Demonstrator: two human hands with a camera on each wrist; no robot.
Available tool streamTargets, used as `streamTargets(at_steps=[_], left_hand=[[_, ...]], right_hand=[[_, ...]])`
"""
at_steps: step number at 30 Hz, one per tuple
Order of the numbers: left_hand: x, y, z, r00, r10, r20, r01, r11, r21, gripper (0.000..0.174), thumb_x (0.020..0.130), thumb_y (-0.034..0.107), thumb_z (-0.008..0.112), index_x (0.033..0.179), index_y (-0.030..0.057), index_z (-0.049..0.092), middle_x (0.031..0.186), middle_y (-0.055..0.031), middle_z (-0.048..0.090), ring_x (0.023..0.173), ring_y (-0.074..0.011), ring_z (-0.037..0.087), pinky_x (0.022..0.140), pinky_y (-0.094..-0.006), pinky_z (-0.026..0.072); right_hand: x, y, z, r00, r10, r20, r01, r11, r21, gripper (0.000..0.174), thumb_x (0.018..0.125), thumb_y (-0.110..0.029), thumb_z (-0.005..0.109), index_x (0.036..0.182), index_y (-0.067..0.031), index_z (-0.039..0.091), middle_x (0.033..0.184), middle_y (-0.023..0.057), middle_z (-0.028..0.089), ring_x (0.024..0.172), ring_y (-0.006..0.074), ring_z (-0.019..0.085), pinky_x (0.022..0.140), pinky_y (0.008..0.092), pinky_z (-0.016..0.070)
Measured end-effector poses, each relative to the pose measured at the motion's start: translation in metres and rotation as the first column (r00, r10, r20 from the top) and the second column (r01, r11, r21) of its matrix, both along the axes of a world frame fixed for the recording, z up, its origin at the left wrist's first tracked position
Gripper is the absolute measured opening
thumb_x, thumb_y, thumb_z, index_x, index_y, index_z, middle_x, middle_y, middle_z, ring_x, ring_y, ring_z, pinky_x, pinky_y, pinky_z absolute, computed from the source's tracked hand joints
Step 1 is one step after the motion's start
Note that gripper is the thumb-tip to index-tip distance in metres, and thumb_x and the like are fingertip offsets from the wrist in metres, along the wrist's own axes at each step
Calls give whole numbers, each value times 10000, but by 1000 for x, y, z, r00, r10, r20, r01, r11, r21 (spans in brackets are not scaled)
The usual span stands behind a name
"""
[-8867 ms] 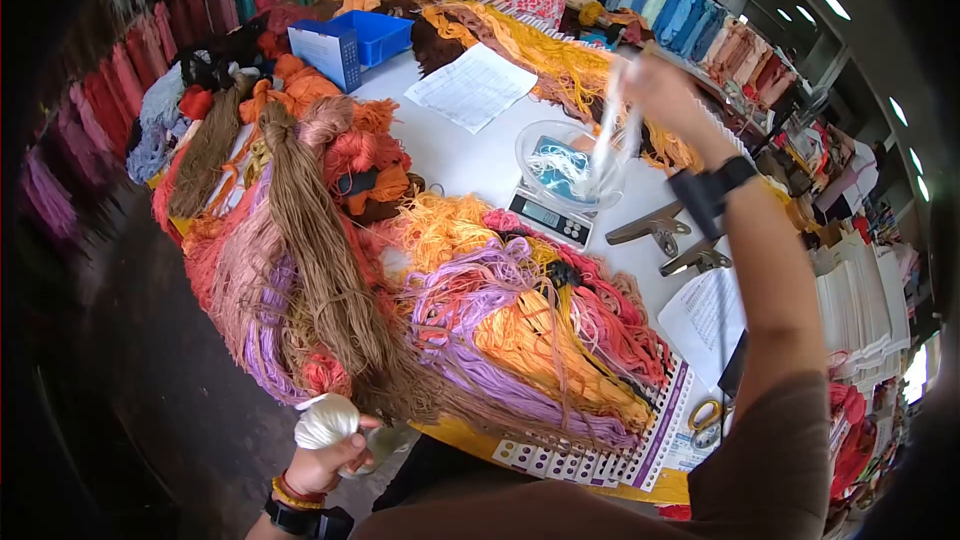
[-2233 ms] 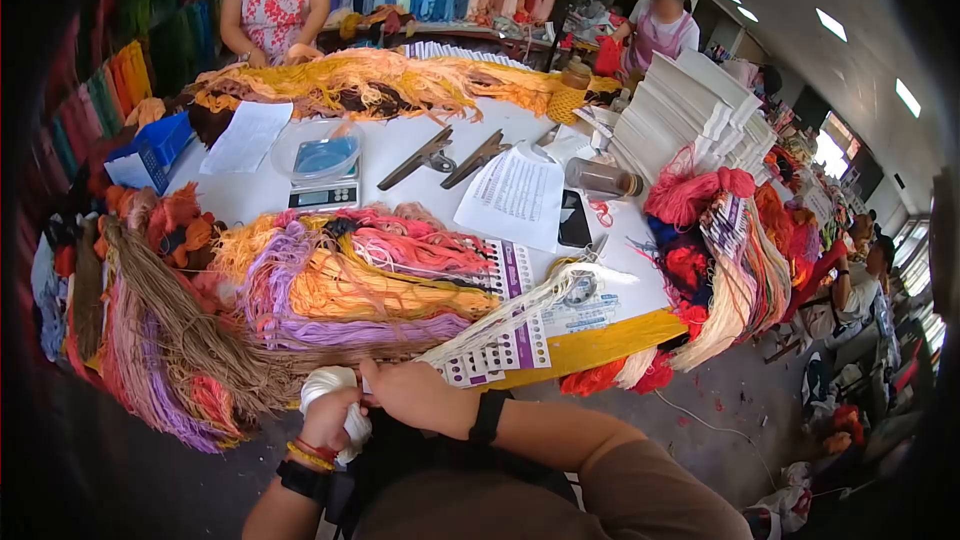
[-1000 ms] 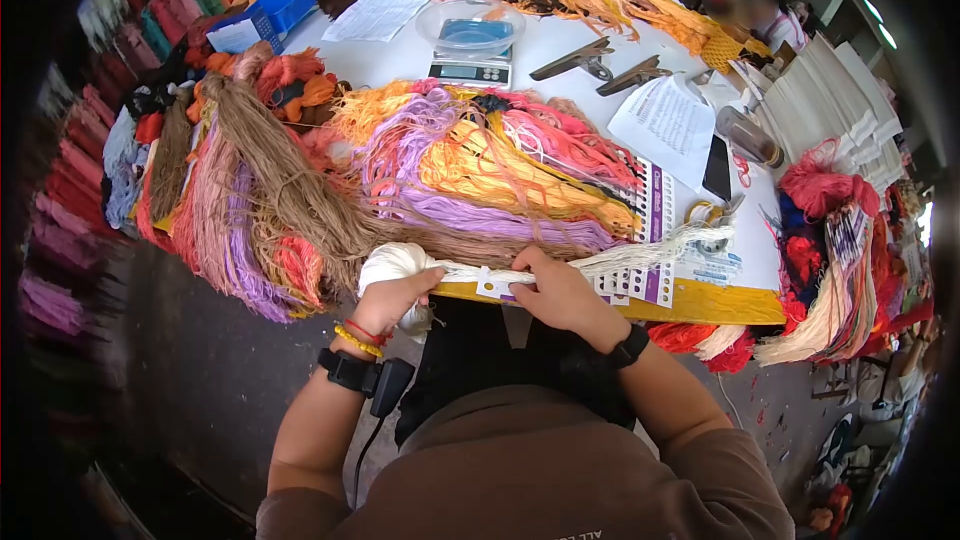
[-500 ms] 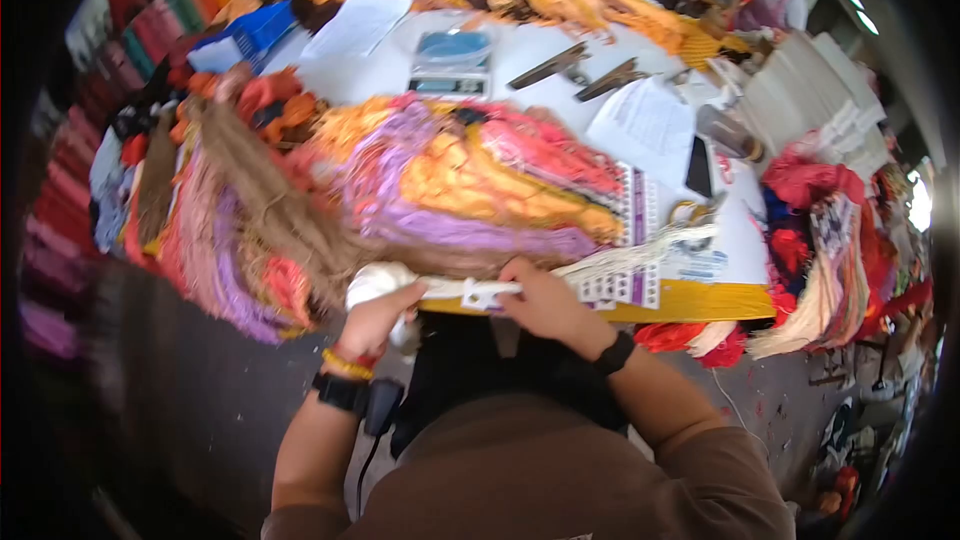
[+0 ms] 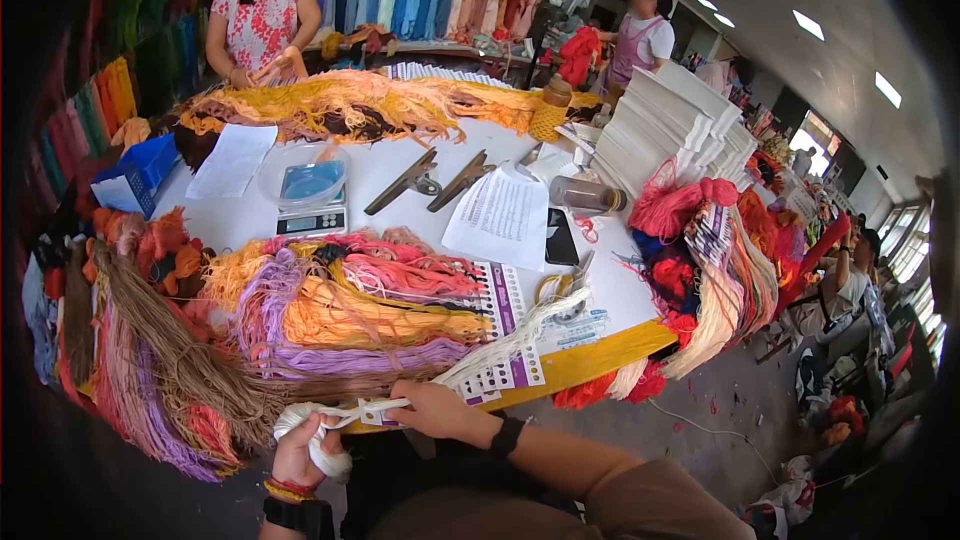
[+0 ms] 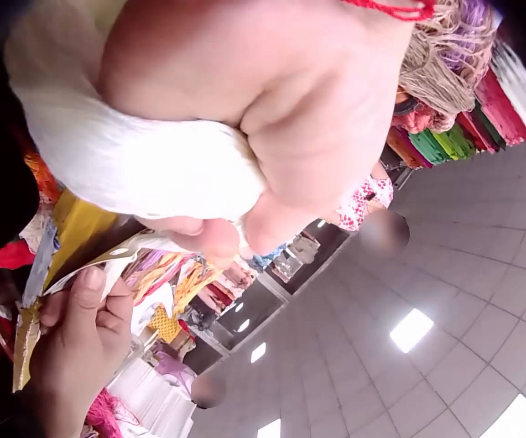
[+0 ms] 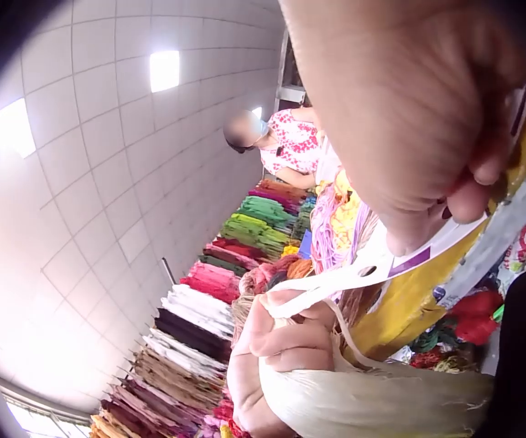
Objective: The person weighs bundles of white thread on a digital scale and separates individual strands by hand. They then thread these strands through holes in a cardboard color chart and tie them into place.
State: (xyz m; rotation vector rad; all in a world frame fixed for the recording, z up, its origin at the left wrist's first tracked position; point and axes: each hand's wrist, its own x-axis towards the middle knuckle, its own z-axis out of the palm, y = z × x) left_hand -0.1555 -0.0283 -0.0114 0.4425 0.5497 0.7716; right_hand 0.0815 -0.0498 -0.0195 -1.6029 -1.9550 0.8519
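you work at the near edge, hemmed in. the white skein [image 5: 328, 460] and its tag [image 5: 378, 408], gripped between your left hand [image 5: 298, 452] and right hand [image 5: 432, 408], bar the gap between them. just beyond, the thread heap [image 5: 340, 310] rises; the brown bundle [image 5: 170, 360] crowds your left. rightward, the colour card [image 5: 505, 325] and scissors [image 5: 548, 283] lie flat, easy to pass over. bare table [image 5: 385, 155] shows only past the heap, among scale [image 5: 312, 222], clips [image 5: 430, 182] and paper sheet [image 5: 500, 212]. bottle [image 5: 585, 198], card stack [image 5: 670, 125] and red yarn pile [image 5: 690, 208] wall off the far right.
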Motion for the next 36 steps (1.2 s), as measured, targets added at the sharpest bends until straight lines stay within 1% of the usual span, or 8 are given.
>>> streamTargets(at_steps=[14, 19, 24, 26, 28, 30, 31, 36], left_hand=[[-8, 4, -20, 967, -252, 43, 250, 967, 41, 221, 835, 231, 557, 796, 15, 534, 662, -60, 497, 564, -161, 447, 521, -302, 372], [10, 5, -10, 990, -139, 35, 138, 990, 31, 396, 895, 264, 485, 1239, 75, 438, 890, -145, 622, 595, -190, 543, 543, -289, 447], [27, 12, -6, 960, -207, -190, 234, 964, 130, 509, 911, 243, 473, 1359, 121, 263, 920, -139, 620, 554, -152, 548, 508, -248, 450], [31, 14, -12, 948, -168, -270, 198, 976, 89, 528, 898, 194, 511, 1361, 126, 268, 900, -132, 627, 523, -134, 543, 490, -243, 447], [31, 16, -28, 951, -158, -265, 185, 980, 79, 524, 879, 137, 528, 1348, 120, 295, 889, -112, 622, 533, -127, 544, 488, -235, 445], [34, 14, -26, 954, -144, -261, 167, 984, 66, 526, 860, 79, 544, 1336, 114, 323, 877, -93, 618, 544, -120, 545, 487, -227, 444], [39, 11, -15, 941, -109, -322, 153, 982, 113, 517, 851, 49, 526, 1327, 106, 333, 878, -86, 606, 567, -115, 546, 487, -218, 440], [23, 18, -25, 914, -247, -321, 258, 966, -8, 555, 797, -17, 526, 1315, 81, 351, 839, -65, 586, 591, -91, 533, 478, -199, 422]], right_hand=[[-4, 1, -4, 999, -44, 0, 44, 998, 39, 255, 881, -294, 469, 822, -47, 491, 722, 183, 568, 721, 374, 560, 633, 447, 429], [-4, 2, 1, 989, -105, -109, 109, 994, 32, 253, 884, -275, 461, 819, -32, 492, 719, 193, 552, 710, 379, 548, 632, 439, 425], [-4, 6, -7, 945, -163, -283, 134, 984, -120, 226, 885, -234, 450, 836, -21, 507, 738, 201, 544, 733, 375, 544, 655, 428, 421], [-10, 5, -21, 989, 64, -130, -46, 990, 133, 283, 908, -311, 420, 867, -52, 527, 769, 171, 557, 730, 340, 560, 646, 402, 445], [-27, -8, 28, 948, 312, -64, -315, 948, -39, 276, 902, -304, 412, 866, -62, 539, 867, 140, 569, 807, 340, 576, 655, 418, 463], [-43, -20, 49, 883, 367, 293, -378, 926, -21, 246, 886, -282, 432, 862, -60, 536, 931, 125, 564, 760, 325, 588, 603, 426, 474], [-43, -20, 41, 885, 395, 246, -422, 904, 68, 221, 867, -261, 462, 877, -51, 534, 940, 120, 557, 704, 316, 591, 560, 422, 479], [-31, 12, 30, 982, 96, 165, -137, 956, 261, 154, 826, -228, 505, 859, -79, 528, 852, 96, 534, 710, 317, 581, 575, 423, 476]])
